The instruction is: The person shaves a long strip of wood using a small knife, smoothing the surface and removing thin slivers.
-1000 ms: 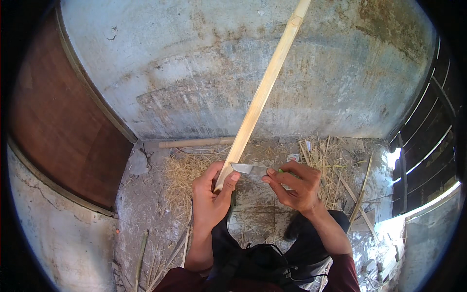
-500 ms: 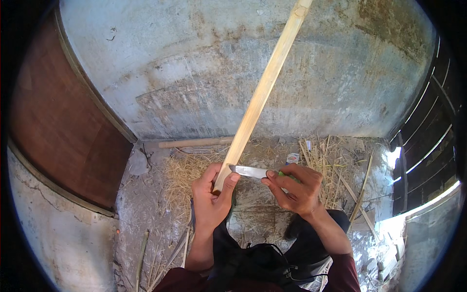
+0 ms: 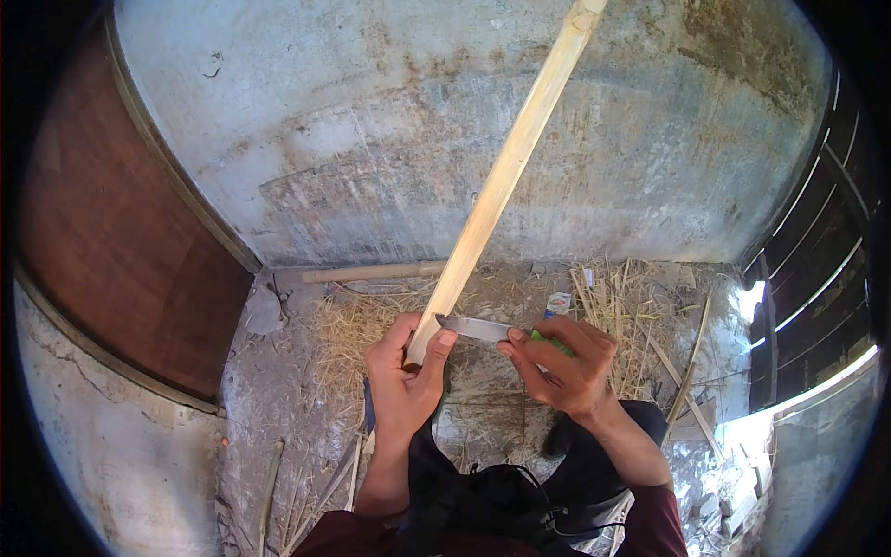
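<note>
A long, pale strip of split bamboo [image 3: 506, 172] slants up and away to the right, past the top edge of the view. My left hand [image 3: 405, 371] is closed round its near end, with the thumb along the right edge. In my right hand [image 3: 566, 362] is a knife [image 3: 478, 328] with a green handle, mostly covered by my fingers. The blade points left, and its dark tip lies against the bamboo just above my left thumb. My right thumb and forefinger pinch close to where blade and handle meet.
Fine shavings [image 3: 348, 343] lie heaped on the floor left of the bamboo, and more strips [image 3: 687, 371] are scattered at the right. A bamboo pole [image 3: 371, 273] rests along the foot of the stained wall [image 3: 371, 176]. A small packet [image 3: 558, 304] lies beyond my right hand.
The bamboo's far end has swung slightly to the right. The knife blade has turned a little, and both hands keep nearly the same places and grips.
</note>
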Tool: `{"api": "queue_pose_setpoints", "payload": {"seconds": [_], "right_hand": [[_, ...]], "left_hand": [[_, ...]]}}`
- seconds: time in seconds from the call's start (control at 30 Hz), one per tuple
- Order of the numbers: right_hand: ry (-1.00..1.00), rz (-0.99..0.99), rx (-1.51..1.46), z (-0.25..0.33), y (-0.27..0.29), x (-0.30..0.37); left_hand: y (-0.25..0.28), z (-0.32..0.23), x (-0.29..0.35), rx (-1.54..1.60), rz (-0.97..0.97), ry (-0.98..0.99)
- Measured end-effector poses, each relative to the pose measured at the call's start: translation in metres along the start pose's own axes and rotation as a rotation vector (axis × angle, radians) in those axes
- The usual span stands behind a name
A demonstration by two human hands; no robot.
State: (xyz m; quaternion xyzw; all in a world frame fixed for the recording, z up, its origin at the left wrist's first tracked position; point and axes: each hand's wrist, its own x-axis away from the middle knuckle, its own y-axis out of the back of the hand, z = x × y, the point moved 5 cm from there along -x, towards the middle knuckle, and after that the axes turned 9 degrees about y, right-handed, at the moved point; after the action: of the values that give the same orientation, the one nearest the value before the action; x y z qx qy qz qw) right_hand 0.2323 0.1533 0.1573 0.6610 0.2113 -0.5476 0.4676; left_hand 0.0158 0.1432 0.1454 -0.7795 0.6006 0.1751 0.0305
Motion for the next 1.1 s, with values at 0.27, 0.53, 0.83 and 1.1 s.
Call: {"api": "queue_pose_setpoints", "payload": {"seconds": [0.27,0.53,0.83,1.1], "right_hand": [[0.000,-0.004,0.044,0.004,0.002,-0.001],[0.000,0.001,0.076,0.008,0.001,-0.001],[0.018,-0.001,0.120,0.009,0.001,0.001],[0.018,-0.015,0.154,0.011,0.001,0.001]], "left_hand": [[0.000,0.001,-0.001,-0.018,-0.030,-0.006],[0.000,0.000,-0.002,-0.073,-0.074,-0.035],[-0.001,0.004,-0.004,-0.072,-0.114,-0.022],[-0.002,0.002,-0.004,-0.085,-0.173,-0.062]]}}
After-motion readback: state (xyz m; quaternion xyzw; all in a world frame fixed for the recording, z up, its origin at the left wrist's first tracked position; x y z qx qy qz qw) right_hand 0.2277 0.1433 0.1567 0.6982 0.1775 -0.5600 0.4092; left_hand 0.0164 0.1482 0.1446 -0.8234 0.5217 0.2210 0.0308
